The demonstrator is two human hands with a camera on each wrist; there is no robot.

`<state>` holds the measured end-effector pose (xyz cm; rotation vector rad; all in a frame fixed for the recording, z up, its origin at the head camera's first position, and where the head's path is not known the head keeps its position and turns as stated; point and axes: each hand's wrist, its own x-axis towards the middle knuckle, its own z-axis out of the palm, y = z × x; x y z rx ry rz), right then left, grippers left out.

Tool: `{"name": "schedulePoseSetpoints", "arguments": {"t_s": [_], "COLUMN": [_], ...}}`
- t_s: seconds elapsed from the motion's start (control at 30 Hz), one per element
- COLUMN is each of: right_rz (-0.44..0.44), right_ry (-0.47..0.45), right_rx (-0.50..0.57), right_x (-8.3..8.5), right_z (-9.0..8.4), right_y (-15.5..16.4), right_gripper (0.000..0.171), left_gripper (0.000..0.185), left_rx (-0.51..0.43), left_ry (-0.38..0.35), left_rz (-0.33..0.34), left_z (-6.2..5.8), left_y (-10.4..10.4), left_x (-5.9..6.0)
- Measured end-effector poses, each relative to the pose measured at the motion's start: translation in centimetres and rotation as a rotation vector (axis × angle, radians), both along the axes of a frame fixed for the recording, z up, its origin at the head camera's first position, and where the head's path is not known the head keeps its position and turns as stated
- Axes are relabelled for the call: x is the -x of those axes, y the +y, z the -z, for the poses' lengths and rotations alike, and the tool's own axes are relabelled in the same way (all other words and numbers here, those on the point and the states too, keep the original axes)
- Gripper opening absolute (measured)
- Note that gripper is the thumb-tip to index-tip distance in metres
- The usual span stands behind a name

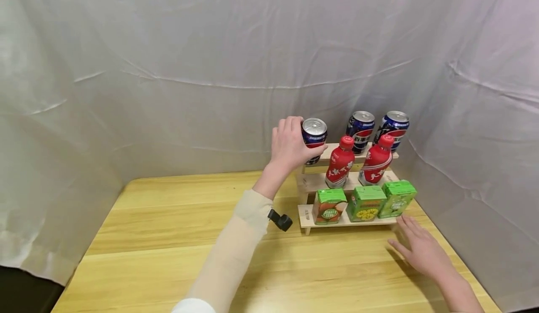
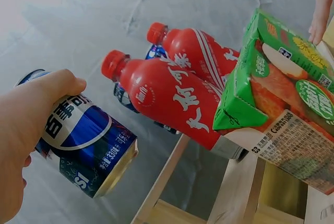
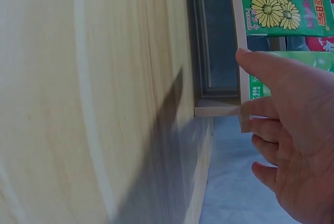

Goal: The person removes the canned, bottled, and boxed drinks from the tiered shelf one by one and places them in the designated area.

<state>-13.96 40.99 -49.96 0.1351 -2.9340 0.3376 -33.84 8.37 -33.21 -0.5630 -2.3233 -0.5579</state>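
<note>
My left hand (image 1: pixel 290 142) grips a blue cola can (image 1: pixel 315 137) by its side, at the left end of a three-tier wooden rack (image 1: pixel 306 214). In the left wrist view a gap shows between the can's (image 2: pixel 86 135) base and the rack. Two more cola cans (image 1: pixel 360 130) stand on the top tier. Two red bottles (image 1: pixel 340 163) occupy the middle tier, and three green drink cartons (image 1: pixel 330 205) line the bottom one. Beside the rack's front right corner is my right hand (image 1: pixel 423 247), its fingers loosely extended; whether they touch the wood I cannot tell.
The rack stands on a light wooden table (image 1: pixel 168 229), toward its back right. A grey-white cloth (image 1: pixel 202 79) hangs behind and along both sides. A black wrist device (image 1: pixel 281 220) is strapped to the left forearm.
</note>
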Motion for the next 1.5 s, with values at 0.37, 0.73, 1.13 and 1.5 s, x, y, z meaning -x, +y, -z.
{"name": "schedulePoseSetpoints", "arguments": {"t_s": [0.37,0.73,1.13,1.5], "right_rz": [0.000,0.004,0.008,0.012], "right_ry": [-0.051,-0.077,-0.082,-0.091], "right_rx": [0.019,0.036,0.043,0.051], "right_x": [0.3,0.1,0.1,0.1], "right_z": [-0.7,-0.4,-0.3,-0.5], "right_y": [0.1,0.1,0.1,0.1], "right_gripper": [0.077,0.079,0.081,0.082], "left_gripper": [0.083,0.083,0.083,0.082], "left_rx": [-0.049,-0.040,0.013,0.062], "left_ry": [0.113,0.148,0.185,0.138], "left_rz": [0.031,0.048,0.030,-0.004], "left_z": [0.2,1.1,2.6,4.1], "left_y": [-2.7,-5.9,-9.9,-13.7], "left_x": [-1.6,-3.0,-3.8,-4.6]}}
